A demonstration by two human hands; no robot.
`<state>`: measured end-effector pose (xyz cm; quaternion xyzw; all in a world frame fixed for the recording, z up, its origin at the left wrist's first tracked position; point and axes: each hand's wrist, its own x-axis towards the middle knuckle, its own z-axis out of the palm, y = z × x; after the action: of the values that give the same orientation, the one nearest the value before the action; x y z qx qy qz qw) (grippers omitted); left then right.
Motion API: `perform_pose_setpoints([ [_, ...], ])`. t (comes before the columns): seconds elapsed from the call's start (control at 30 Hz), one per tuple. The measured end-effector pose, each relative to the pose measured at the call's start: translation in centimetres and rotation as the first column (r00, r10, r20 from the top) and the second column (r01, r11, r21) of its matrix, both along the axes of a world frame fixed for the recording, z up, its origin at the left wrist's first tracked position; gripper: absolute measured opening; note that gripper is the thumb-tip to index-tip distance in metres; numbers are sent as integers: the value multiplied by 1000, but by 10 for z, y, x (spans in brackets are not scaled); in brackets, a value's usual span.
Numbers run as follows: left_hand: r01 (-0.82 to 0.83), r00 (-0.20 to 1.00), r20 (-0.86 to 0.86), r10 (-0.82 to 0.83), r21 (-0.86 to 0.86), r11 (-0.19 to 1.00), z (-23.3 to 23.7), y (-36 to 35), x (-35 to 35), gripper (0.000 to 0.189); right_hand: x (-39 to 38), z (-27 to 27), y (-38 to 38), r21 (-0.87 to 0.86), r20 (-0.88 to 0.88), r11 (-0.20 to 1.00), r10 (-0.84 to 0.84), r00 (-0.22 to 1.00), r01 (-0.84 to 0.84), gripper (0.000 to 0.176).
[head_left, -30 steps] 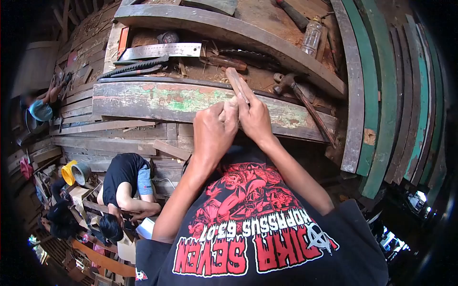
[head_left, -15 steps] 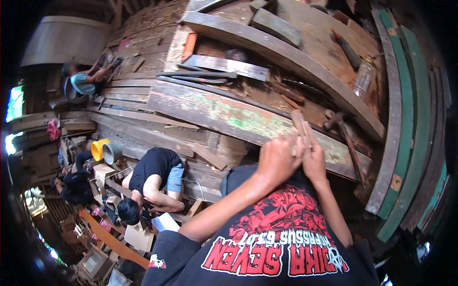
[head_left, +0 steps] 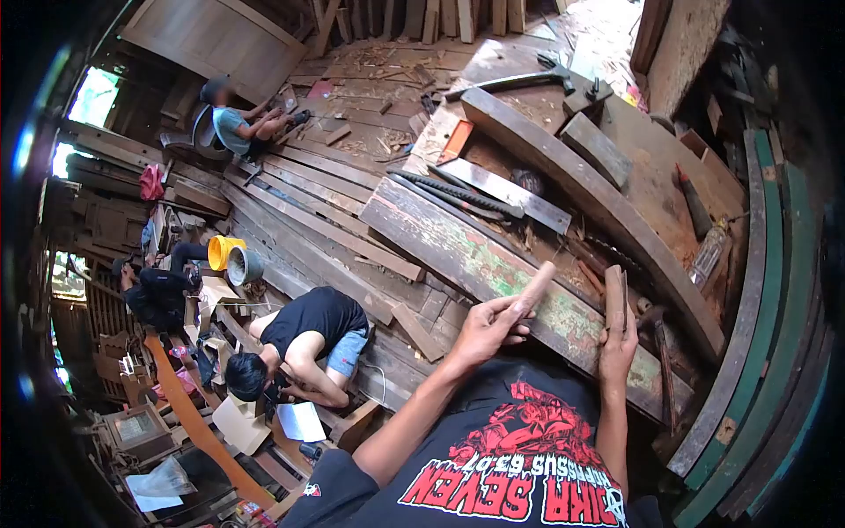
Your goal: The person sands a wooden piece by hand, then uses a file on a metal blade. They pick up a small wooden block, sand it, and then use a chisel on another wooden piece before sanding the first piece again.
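Note:
Pinched in my left hand (head_left: 495, 329) is a short, pale wooden stick (head_left: 535, 289), tilted up to the right. My right hand (head_left: 619, 350) closes on another short brown wooden piece (head_left: 614, 295) that stands nearly upright, with a dark line along its side. A gap separates the two pieces. Both hands are over the near edge of a worn plank (head_left: 480, 260) with peeling green and white paint. Close to my right hand, a hammer (head_left: 658, 339) lies at the plank's right end.
Beyond the plank, the bench holds a metal rule (head_left: 510, 195), dark rods (head_left: 453, 194), a curved beam (head_left: 607, 202) and a clear bottle (head_left: 709, 255). Green-edged boards (head_left: 764, 326) stand at right. A person in black (head_left: 308, 339) bends over at left; others sit farther back.
My hands, close together before, have moved apart, each with its own wooden piece. The view has shifted, bringing more of the far floor into sight.

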<state>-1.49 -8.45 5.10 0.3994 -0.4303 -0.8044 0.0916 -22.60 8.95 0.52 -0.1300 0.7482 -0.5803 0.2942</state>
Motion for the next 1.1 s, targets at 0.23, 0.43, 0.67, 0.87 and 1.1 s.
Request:
perform_pose_setpoints([
  [0.23,-149,969,-197,147,3,989,11,-8,22,55,-19,41,-4,234,-572,963,246,783,-131,46],
  [0.43,-147,987,12,157,-296,944,33,-2,13,16,-27,84,6,456,-398,881,332,855,-130,43],
  [0.67,-169,984,51,173,-67,983,32,-3,20,66,-23,60,58,508,-480,858,353,803,-74,42],
  [0.87,-56,988,-149,50,-33,998,25,-6,14,50,5,52,88,404,-260,914,141,955,-25,46],
  [1.1,-127,967,-248,57,-277,953,27,-12,42,47,26,53,37,330,-222,941,153,963,-73,53],
])
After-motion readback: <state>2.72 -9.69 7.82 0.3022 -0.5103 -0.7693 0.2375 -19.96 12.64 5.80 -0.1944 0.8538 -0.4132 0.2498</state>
